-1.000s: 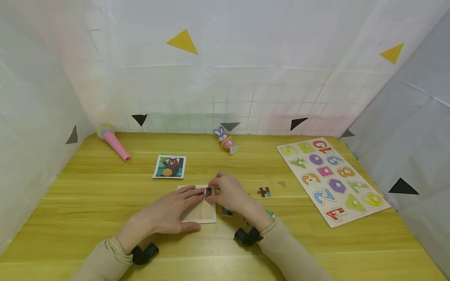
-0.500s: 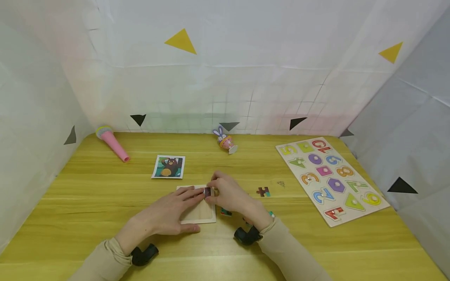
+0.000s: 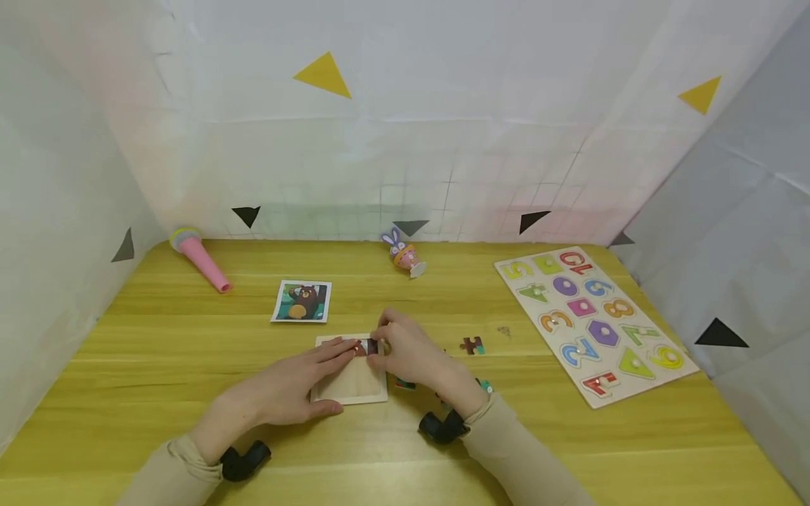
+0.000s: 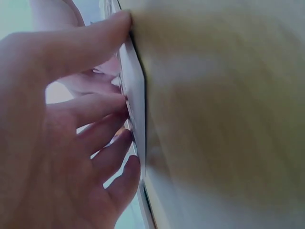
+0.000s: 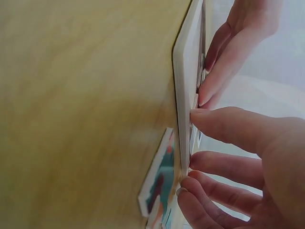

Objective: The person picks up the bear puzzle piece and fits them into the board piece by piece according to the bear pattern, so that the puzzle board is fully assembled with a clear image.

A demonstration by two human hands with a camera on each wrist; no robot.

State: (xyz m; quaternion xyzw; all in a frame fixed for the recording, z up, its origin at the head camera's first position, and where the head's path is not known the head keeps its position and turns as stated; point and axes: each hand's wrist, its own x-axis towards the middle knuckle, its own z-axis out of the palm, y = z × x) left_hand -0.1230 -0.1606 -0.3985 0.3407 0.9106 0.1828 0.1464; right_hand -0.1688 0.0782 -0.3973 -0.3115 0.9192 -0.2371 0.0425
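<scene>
Left hand (image 3: 275, 390) has shifted leftward since the earlier frame, baring more of the brown-and-white piece (image 3: 361, 348) at the far edge of the wooden tray (image 3: 351, 383). Its fingers lie extended there, gripping nothing visible. Right hand (image 3: 408, 355): thumb and fingers narrowly spaced about the dark corner piece (image 3: 373, 346); cannot tell whether pinching or pressing. Risk: uneven thumb pressure could tip the corner piece; sideways force could slide the tray into the loose piece (image 5: 164, 174) just beside it.

The left hand (image 3: 281, 390) has been drawn slightly leftward over the wooden tray (image 3: 354, 383), and more of what looks like a reddish-brown puzzle piece (image 3: 361, 348) has been uncovered.
</scene>
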